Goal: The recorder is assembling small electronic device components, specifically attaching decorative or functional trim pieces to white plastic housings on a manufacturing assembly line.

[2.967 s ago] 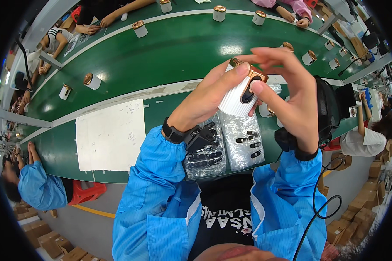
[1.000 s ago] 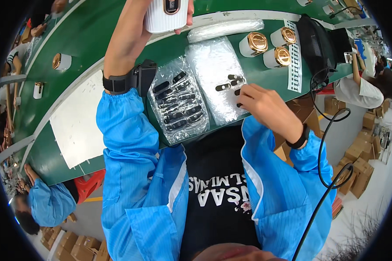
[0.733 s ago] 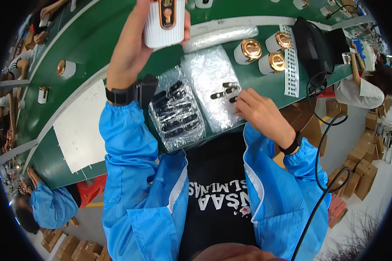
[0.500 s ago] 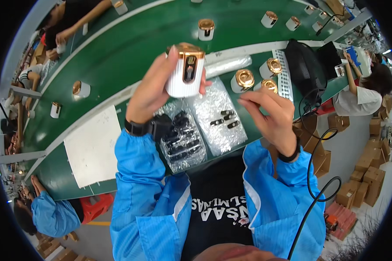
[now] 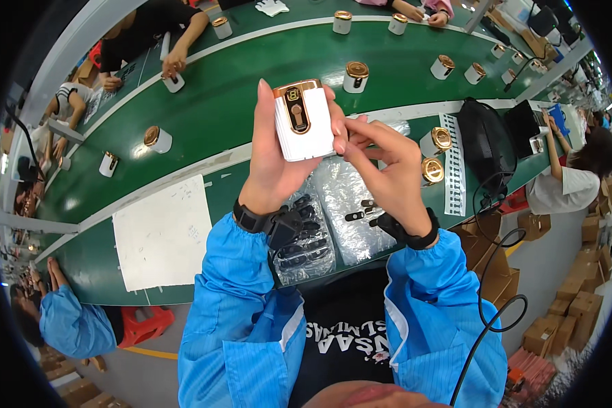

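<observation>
My left hand (image 5: 270,153) is wrapped round a white ribbed electronic device (image 5: 300,139) with a gold rim and a black oval front panel, held tilted above the workbench. A display glows at the top of that panel. My right hand (image 5: 387,160) is closed in a pinch at the device's lower right corner; a tiny dark bit shows there, too small to name. Below my wrists lie a clear plastic bag (image 5: 304,262) of black oval panels and a flat clear bag (image 5: 347,248) with several loose black panels (image 5: 354,216) on it.
Gold-topped devices (image 5: 436,140) stand right of my right hand, beside a strip sheet (image 5: 453,183) and a black bag (image 5: 484,146). A white sheet (image 5: 162,234) lies left. More devices (image 5: 355,77) stand on the green belt (image 5: 251,88). A cable (image 5: 481,272) hangs right. Co-workers sit around.
My right hand has come left and up to the device, its fingers now at the lower corner. The device has tilted in my left hand. The whole view has shifted, showing more of the far side.
</observation>
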The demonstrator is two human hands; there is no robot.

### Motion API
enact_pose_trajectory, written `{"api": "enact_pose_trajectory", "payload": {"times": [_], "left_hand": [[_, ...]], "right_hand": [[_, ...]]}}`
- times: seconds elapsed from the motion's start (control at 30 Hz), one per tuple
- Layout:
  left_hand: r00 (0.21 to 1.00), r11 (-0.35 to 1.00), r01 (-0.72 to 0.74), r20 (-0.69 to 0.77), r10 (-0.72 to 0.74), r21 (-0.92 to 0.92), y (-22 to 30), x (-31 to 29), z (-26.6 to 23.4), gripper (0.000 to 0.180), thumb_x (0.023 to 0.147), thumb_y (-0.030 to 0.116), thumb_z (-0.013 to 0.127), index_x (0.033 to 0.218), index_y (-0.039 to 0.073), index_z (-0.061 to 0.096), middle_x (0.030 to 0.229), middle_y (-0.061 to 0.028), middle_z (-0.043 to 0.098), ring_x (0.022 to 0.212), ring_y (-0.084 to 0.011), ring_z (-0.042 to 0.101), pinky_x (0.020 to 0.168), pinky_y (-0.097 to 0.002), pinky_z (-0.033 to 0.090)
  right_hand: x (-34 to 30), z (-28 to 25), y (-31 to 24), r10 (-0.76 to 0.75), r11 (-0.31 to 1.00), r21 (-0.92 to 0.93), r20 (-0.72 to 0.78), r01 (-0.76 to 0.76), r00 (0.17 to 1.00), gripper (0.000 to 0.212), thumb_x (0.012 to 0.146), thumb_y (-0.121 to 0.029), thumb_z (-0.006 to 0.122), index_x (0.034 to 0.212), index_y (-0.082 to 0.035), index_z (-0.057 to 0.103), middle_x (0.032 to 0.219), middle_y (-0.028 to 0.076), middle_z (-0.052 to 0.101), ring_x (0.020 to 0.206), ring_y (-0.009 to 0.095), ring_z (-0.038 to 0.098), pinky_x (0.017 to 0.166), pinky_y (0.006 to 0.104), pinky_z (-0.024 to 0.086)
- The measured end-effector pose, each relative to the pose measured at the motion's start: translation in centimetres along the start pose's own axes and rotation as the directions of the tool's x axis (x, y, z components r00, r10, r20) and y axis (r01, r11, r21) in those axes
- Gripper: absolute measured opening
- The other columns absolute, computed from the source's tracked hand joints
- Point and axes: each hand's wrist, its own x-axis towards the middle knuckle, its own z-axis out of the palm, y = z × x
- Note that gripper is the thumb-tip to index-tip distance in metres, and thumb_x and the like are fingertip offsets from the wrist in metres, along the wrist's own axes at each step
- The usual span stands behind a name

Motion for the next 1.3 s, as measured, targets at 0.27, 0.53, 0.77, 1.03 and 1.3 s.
{"api": "enact_pose_trajectory", "payload": {"times": [0.27,0.53,0.77,1.03,1.3], "left_hand": [[0.993,0.950,-0.008,-0.111,0.045,0.313,1.6,0.1,0.2,0.088,0.107,0.074,0.021,0.141,-0.001,0.051,0.089,-0.0128,0.064,0.076,-0.0232,0.066,0.086,-0.0424,0.058],[0.999,0.952,0.034,0.012,-0.040,0.303,1.7,-0.5,-0.6,0.076,0.110,0.069,0.025,0.141,0.004,0.052,0.097,-0.0141,0.069,0.086,-0.0228,0.071,0.082,-0.0423,0.061],[0.996,0.915,0.017,-0.090,0.021,0.404,2.2,-0.1,-0.2,0.086,0.109,0.071,0.022,0.140,-0.004,0.051,0.089,-0.0130,0.066,0.077,-0.0219,0.069,0.072,-0.0389,0.061],[0.887,0.969,-0.234,0.427,0.177,0.084,1.9,3.9,-4.9,0.080,0.110,0.068,0.026,0.134,-0.002,0.057,0.090,-0.0151,0.069,0.075,-0.0246,0.071,0.072,-0.0394,0.060],[0.985,0.983,-0.131,0.130,0.115,0.125,1.8,1.4,-1.7,0.078,0.112,0.065,0.027,0.133,-0.003,0.059,0.085,-0.0166,0.070,0.072,-0.0274,0.072,0.069,-0.0388,0.061]], "right_hand": [[1.5,-2.2,-2.5,0.289,0.872,0.384,0.102,-0.305,0.952,0.026,0.101,-0.001,0.068,0.125,0.009,0.067,0.101,0.011,0.075,0.086,0.016,0.074,0.081,0.0308,0.063],[1.7,-2.6,-3.8,0.283,0.901,0.301,0.140,-0.313,0.949,0.024,0.101,-0.002,0.069,0.123,0.008,0.069,0.102,0.010,0.075,0.087,0.014,0.074,0.078,0.0281,0.061],[1.9,-2.8,-1.4,0.312,0.932,0.135,0.173,-0.336,0.934,0.022,0.098,-0.003,0.073,0.118,0.006,0.073,0.100,0.007,0.074,0.084,0.013,0.071,0.075,0.0271,0.059],[-2.3,-5.1,2.4,0.176,0.861,-0.508,0.242,-0.030,0.954,0.015,0.092,-0.002,0.076,0.108,0.000,0.077,0.089,0.008,0.068,0.078,0.018,0.070,0.068,0.0306,0.055],[-8.9,-9.1,3.8,0.149,0.596,-0.796,0.244,0.110,0.958,0.018,0.087,0.002,0.077,0.104,-0.003,0.077,0.091,0.010,0.067,0.076,0.029,0.068,0.064,0.0363,0.054]]}}
